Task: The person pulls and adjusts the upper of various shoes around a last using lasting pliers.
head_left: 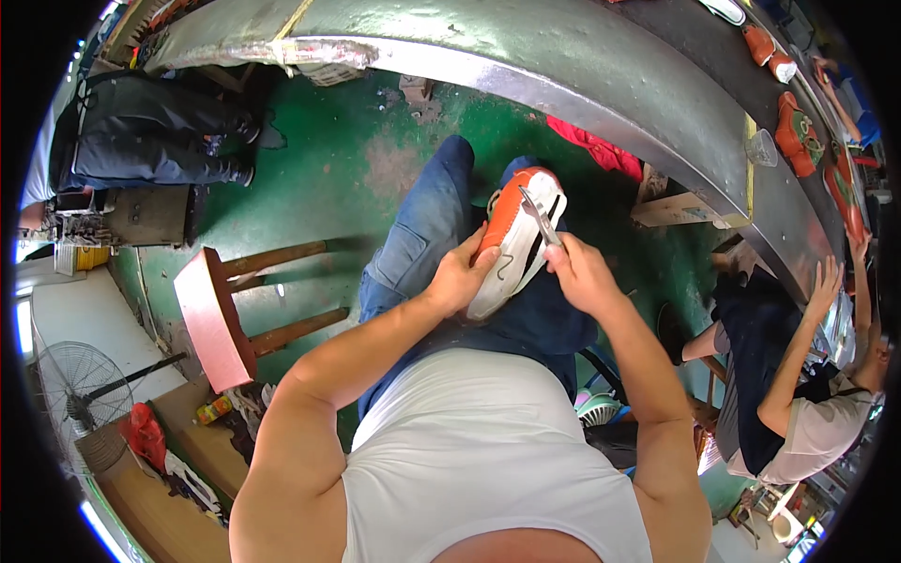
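Note:
An orange-and-white shoe (502, 218) lies on its side across my lap, its pale underside partly turned up and its far end near my knee. My left hand (460, 274) is closed on the shoe's left edge, fingers against the orange upper. My right hand (584, 272) is wrapped round the handle of metal pliers (539, 214). The head of the pliers lies over the far half of the shoe; whether the jaws grip anything is too small to tell. A dark strip and a thin curved line show on the white part.
A long metal-edged workbench (526, 70) curves ahead and to the right, bearing more orange shoes (798, 136). At left stand a pink-seated stool (216, 319) and a fan (84, 389). One person (798, 394) sits at right; another (155, 131) is at far left.

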Action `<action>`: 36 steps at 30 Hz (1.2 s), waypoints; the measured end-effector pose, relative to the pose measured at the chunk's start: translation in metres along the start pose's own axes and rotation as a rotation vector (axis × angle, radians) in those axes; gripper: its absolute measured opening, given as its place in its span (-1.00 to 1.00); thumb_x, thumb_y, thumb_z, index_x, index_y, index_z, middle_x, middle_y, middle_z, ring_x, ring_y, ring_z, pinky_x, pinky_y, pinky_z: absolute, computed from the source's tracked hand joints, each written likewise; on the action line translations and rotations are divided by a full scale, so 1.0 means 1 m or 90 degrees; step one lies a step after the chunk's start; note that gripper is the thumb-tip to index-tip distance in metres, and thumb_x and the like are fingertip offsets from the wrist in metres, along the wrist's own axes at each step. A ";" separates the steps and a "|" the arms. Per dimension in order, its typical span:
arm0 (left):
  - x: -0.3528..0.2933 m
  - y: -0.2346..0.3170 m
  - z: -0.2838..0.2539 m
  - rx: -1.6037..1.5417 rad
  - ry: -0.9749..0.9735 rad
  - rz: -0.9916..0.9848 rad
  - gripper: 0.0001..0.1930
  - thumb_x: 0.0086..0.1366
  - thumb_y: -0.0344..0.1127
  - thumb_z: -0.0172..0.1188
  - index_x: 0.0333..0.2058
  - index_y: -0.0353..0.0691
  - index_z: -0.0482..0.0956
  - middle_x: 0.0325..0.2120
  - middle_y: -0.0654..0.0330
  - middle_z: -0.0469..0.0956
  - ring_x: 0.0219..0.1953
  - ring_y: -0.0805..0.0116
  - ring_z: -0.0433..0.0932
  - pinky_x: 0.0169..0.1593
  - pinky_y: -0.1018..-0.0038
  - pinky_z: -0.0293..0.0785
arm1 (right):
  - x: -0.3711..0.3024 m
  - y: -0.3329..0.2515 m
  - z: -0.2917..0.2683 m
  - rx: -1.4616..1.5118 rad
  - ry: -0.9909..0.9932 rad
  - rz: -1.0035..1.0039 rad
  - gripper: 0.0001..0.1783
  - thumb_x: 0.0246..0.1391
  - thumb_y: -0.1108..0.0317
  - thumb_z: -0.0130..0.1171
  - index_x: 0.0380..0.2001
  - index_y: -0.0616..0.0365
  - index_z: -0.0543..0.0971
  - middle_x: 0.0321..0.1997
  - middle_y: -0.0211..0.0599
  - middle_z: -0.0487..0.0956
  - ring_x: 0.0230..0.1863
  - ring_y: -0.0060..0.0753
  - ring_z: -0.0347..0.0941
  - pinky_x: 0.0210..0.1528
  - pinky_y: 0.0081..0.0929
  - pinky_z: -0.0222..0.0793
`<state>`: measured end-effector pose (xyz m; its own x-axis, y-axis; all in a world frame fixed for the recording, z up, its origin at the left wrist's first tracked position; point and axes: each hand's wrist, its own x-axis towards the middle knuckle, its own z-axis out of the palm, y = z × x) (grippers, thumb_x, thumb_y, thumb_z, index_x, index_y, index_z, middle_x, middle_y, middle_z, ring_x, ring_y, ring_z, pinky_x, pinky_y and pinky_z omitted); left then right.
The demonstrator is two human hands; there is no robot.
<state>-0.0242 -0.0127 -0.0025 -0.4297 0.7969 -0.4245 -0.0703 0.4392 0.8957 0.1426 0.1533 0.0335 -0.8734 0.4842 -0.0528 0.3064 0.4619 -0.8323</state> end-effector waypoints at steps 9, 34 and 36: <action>0.014 0.076 -0.051 0.541 -0.183 0.125 -0.13 0.23 -0.17 0.33 0.42 -0.20 0.07 0.21 -0.32 0.35 0.19 -0.11 0.45 0.25 0.24 0.38 | -0.055 -0.008 -0.034 0.053 -0.065 0.268 -0.66 0.20 0.20 0.22 -0.11 0.24 0.55 -0.39 -0.07 0.61 -0.29 -0.01 0.60 -0.18 -0.24 0.48; -0.004 0.101 -0.118 0.722 -0.270 0.211 -0.17 0.08 -0.43 0.29 0.36 -0.16 0.18 0.07 -0.23 0.48 -0.05 -0.13 0.60 0.00 0.14 0.54 | 0.008 0.067 -0.035 0.616 -0.116 0.515 -0.65 0.29 0.22 0.18 -0.03 0.26 0.43 0.06 -0.05 0.55 0.06 -0.08 0.56 -0.12 0.03 0.65; -0.014 0.142 -0.120 0.549 -0.234 0.330 -0.26 0.06 -0.36 0.35 0.23 -0.26 0.27 -0.15 -0.16 0.61 -0.14 -0.09 0.64 -0.05 0.14 0.57 | -0.017 0.057 -0.038 0.580 -0.097 0.522 -0.64 0.30 0.17 0.16 -0.03 0.23 0.45 0.06 -0.05 0.56 0.03 -0.16 0.58 -0.17 -0.07 0.64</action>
<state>-0.1359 -0.0110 0.1467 0.0829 0.9834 -0.1616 0.7646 0.0412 0.6431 0.1896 0.1996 0.0077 -0.6011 0.2668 -0.7534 0.4626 -0.6525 -0.6002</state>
